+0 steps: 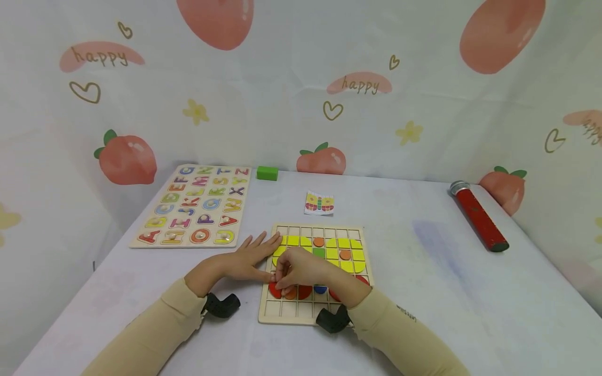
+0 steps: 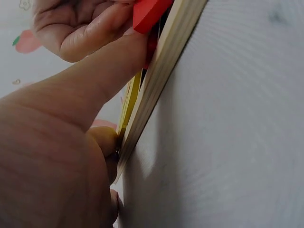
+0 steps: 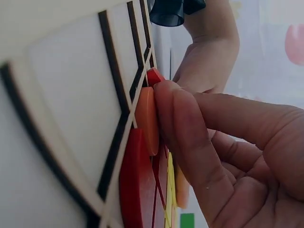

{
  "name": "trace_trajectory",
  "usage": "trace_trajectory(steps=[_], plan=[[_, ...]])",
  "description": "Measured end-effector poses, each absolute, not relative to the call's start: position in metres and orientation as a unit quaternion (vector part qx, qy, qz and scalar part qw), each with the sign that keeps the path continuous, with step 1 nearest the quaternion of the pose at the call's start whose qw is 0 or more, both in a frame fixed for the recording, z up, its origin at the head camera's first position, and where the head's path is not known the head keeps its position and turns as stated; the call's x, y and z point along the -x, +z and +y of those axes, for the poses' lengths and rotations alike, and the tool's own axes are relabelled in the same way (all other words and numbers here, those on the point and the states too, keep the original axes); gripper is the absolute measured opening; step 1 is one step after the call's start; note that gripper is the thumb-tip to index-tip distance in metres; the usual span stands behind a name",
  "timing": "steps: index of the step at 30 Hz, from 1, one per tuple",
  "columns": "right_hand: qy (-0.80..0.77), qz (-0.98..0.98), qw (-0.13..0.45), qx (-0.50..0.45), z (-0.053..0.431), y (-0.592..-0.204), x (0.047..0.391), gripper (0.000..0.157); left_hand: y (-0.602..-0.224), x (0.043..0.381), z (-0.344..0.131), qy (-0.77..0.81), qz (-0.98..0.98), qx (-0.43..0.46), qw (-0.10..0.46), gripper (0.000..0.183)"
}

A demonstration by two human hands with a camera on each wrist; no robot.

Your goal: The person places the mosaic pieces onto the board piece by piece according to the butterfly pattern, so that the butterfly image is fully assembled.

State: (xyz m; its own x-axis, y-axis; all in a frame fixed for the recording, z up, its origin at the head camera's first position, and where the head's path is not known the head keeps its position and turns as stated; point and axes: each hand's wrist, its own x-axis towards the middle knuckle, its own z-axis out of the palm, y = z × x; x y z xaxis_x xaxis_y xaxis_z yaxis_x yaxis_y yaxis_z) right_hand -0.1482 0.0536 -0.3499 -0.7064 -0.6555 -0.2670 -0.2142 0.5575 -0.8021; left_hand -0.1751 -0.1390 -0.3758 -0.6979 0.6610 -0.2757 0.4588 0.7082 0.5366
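A wooden grid board (image 1: 288,311) lies on the table, filled with flat yellow, red, orange, green and blue pieces. My left hand (image 1: 246,260) rests at its left edge, fingers spread, with its thumb by a red piece (image 1: 274,290). Above the lower left cells, my right hand (image 1: 303,269) pinches that red piece, which stands tilted in the left wrist view (image 2: 148,15). In the right wrist view, an orange disc (image 3: 146,118) and another red piece (image 3: 135,180) sit in cells beside the fingertips. My right hand hides some middle cells.
A wooden alphabet board (image 1: 188,237) lies at the left, with a green block (image 1: 267,173) behind it. A small butterfly pattern card (image 1: 319,203) lies beyond the grid board. To the right is a red microphone (image 1: 479,216). A printed cloth (image 1: 263,104) hangs behind.
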Motion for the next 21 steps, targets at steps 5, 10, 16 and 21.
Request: trace_trajectory(steps=[5,10,16,21], plan=[[-0.359,0.855,0.253,0.275,0.054,-0.351,0.148,0.008,-0.374,0.176,-0.139,0.225,0.890,-0.320,0.236,0.097],[-0.356,0.857,0.248,0.278,0.055,-0.350,0.148,0.009,-0.374,0.176,-0.139,0.230,0.886,-0.324,0.239,0.099],[-0.381,0.861,0.233,0.243,0.075,-0.336,0.154,0.007,-0.373,0.176,-0.136,0.228,0.890,-0.311,0.245,0.103],[-0.391,0.873,0.198,0.215,0.111,-0.321,0.161,0.008,-0.372,0.173,-0.136,0.222,0.895,-0.302,0.242,0.107]])
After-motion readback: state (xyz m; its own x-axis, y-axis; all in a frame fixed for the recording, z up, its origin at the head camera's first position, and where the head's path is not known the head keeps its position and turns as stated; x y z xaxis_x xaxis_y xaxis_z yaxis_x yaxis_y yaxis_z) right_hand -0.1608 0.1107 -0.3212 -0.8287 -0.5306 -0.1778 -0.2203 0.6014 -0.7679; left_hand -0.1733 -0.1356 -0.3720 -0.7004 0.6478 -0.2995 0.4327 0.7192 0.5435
